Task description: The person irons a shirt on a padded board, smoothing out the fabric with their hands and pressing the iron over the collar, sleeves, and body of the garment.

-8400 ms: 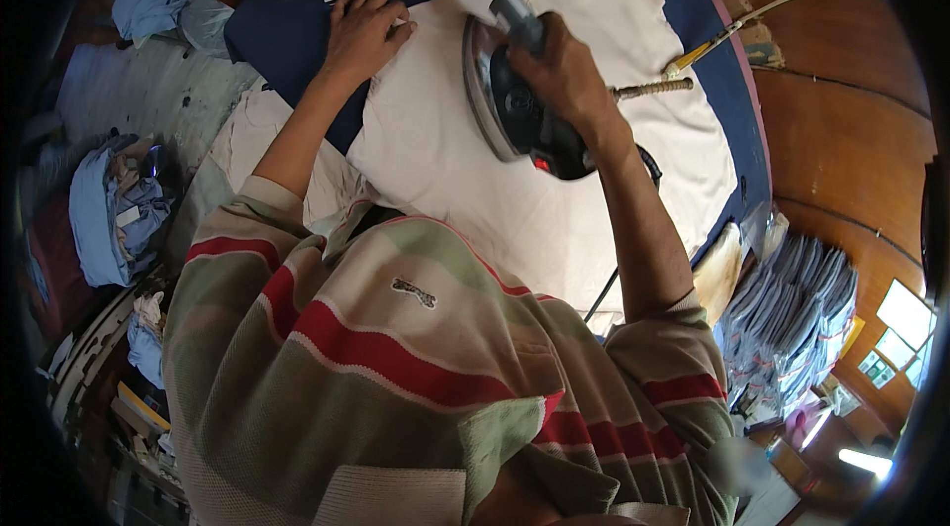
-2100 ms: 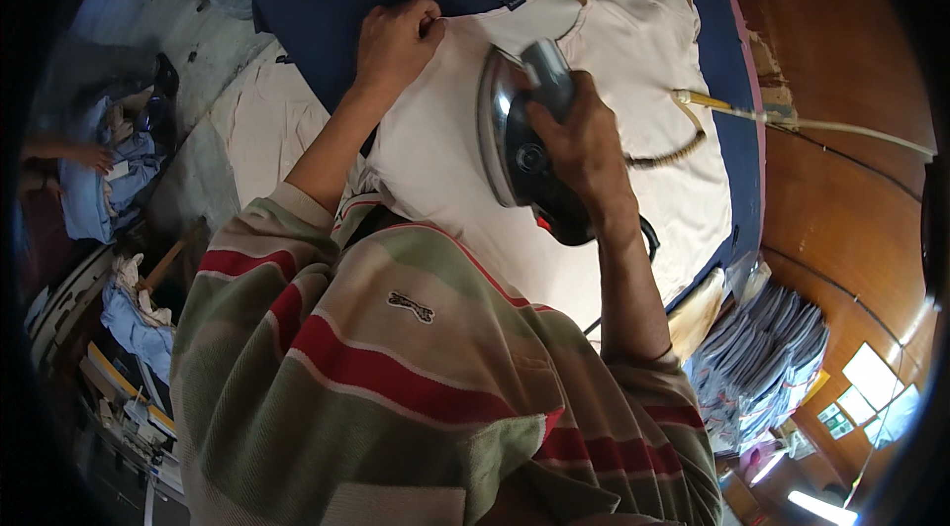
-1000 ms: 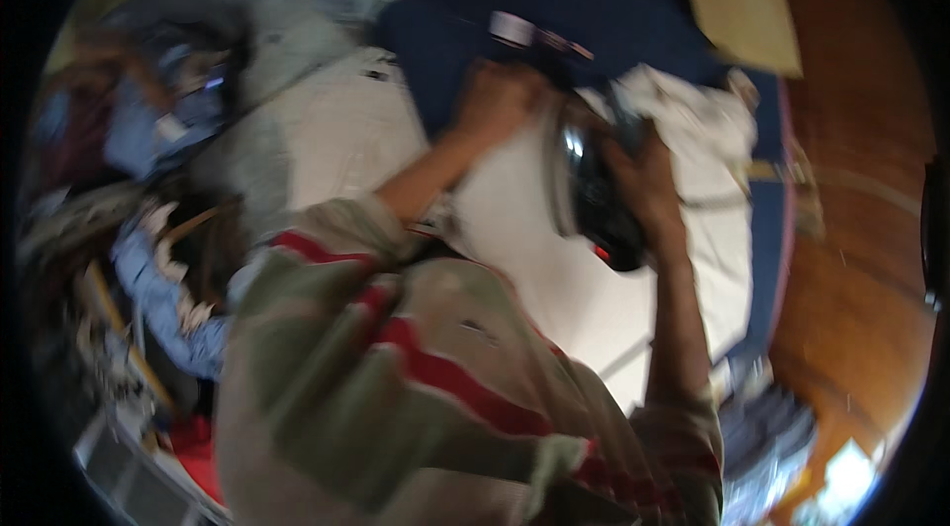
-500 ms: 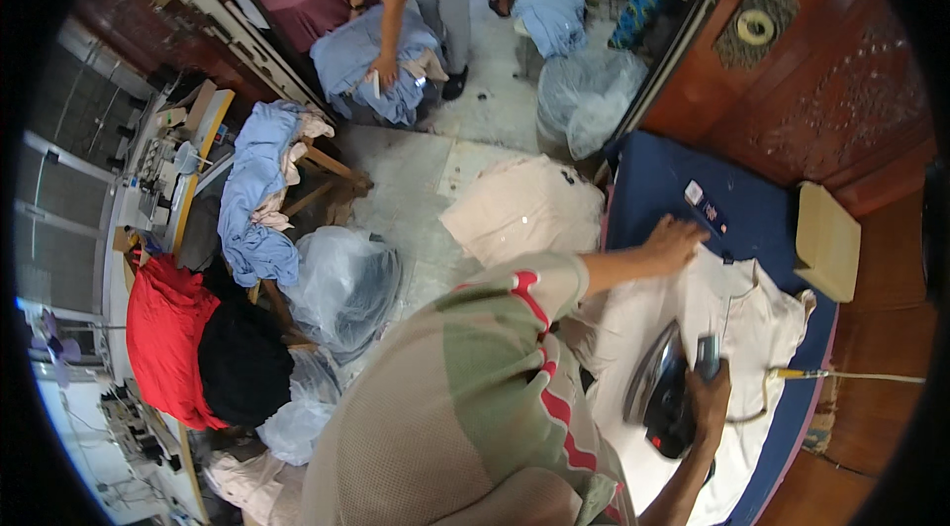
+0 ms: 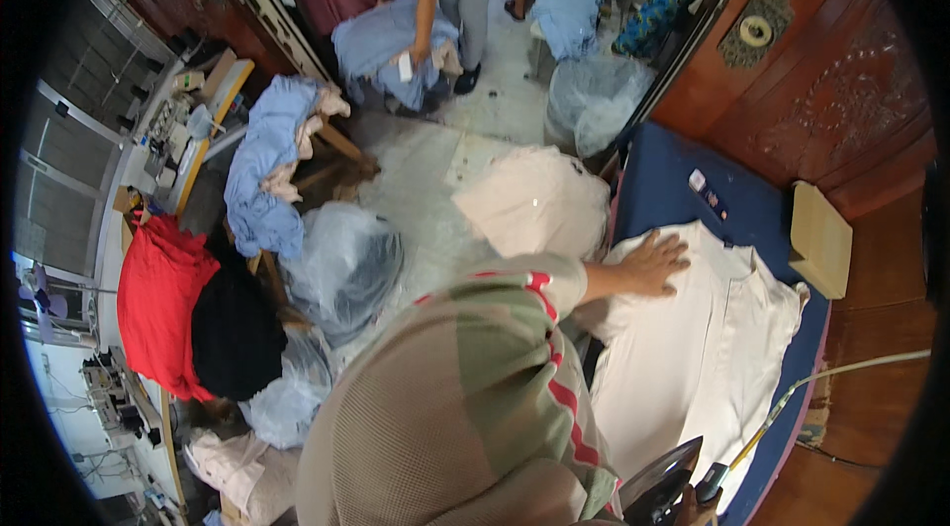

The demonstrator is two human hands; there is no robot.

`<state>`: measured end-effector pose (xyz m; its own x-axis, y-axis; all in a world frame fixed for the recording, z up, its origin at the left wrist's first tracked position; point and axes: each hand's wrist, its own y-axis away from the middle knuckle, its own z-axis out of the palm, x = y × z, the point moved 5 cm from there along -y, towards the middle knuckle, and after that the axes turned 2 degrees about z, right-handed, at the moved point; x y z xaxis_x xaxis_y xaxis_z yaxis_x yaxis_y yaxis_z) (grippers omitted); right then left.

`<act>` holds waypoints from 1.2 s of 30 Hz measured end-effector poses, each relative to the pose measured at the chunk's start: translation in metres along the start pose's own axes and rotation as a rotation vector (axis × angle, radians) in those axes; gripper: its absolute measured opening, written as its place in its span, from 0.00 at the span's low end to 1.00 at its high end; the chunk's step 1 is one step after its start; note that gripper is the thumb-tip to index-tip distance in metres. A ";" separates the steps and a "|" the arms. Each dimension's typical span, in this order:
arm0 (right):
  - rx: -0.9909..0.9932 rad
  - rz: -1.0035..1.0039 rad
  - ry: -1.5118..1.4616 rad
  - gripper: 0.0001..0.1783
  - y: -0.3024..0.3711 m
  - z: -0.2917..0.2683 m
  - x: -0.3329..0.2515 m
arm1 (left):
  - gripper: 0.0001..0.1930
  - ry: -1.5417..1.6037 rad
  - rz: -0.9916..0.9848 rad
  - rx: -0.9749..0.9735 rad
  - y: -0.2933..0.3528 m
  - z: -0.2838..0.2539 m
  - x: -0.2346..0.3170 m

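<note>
A cream-coloured garment [image 5: 673, 368] lies spread over a dark blue padded ironing surface [image 5: 648, 180]. My left hand [image 5: 653, 266] rests flat on its upper left part, fingers spread. At the lower edge of the picture, my right hand [image 5: 699, 508] is closed round the handle of an electric iron [image 5: 661, 478], partly cut off by the frame. The iron's pointed soleplate sits over the lower part of the garment. A yellowish-white cord [image 5: 851, 366] runs from it to the right. A small dark and white bottle-like object [image 5: 708, 195] lies beyond the garment.
A cream cloth heap [image 5: 534, 199] stands left of the ironing surface. A beige box-like block [image 5: 820, 239] is at its right. Plastic-wrapped bundles [image 5: 346, 264], red cloth [image 5: 163, 308] and blue cloth [image 5: 265, 170] lie leftward. A co-worker's hand [image 5: 420, 53] touches another blue pile.
My right hand has drawn the iron down toward the lower edge. My left hand has gone from bent fingers at the garment's upper edge to lying flat on it, a little nearer me.
</note>
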<state>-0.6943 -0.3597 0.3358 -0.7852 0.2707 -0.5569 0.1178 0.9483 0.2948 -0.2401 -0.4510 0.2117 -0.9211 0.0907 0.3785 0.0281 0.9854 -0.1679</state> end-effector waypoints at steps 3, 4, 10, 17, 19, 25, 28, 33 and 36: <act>0.104 -0.026 0.059 0.32 0.005 -0.016 0.010 | 0.33 0.030 0.014 -0.030 0.000 -0.005 0.004; 0.125 -0.029 0.079 0.32 0.007 -0.024 0.013 | 0.33 0.058 0.009 -0.039 0.002 -0.002 0.007; 0.168 -0.115 0.141 0.33 0.001 -0.024 0.000 | 0.33 0.020 0.005 0.010 0.003 0.006 0.001; 0.011 -0.063 0.492 0.33 -0.003 -0.011 -0.067 | 0.34 0.022 -0.013 -0.008 0.000 0.008 0.000; 0.063 -0.099 0.363 0.31 -0.004 -0.014 -0.070 | 0.33 0.038 -0.020 -0.032 0.000 0.005 0.002; 0.065 -0.107 0.071 0.30 -0.047 -0.013 -0.021 | 0.33 0.085 -0.045 -0.093 0.007 -0.006 0.003; 0.029 -0.189 -0.045 0.33 -0.093 -0.011 0.000 | 0.33 0.072 -0.017 -0.057 0.003 -0.004 0.003; 0.261 -0.143 -0.294 0.40 -0.095 -0.031 0.056 | 0.32 0.082 0.060 -0.037 -0.014 0.004 0.005; 0.289 -0.059 0.075 0.41 -0.090 -0.033 0.001 | 0.32 0.186 -0.045 -0.100 -0.011 0.007 -0.008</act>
<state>-0.7260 -0.4504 0.3348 -0.8373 0.2112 -0.5042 0.2303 0.9728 0.0250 -0.2361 -0.4639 0.2040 -0.8352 0.0623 0.5464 0.0354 0.9976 -0.0596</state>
